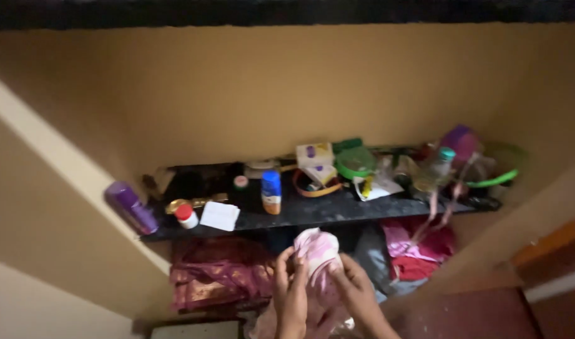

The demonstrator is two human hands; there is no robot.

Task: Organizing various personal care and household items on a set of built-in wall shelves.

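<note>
Both of my hands hold a pale pink and white cloth (319, 251) in front of a dark shelf (312, 213). My left hand (289, 282) grips the cloth's left side with fingers curled. My right hand (354, 290) holds its right side from below. The cloth is bunched up between them, just under the shelf's front edge.
The shelf carries a purple bottle (132, 208), a small red-capped jar (186, 216), a white card (219, 216), a blue-capped orange bottle (271, 193), boxes, a green lid (355, 163) and a clear bottle (435, 169). Maroon fabric (218, 273) and pink-red clothes (416, 251) lie below. Yellow walls surround.
</note>
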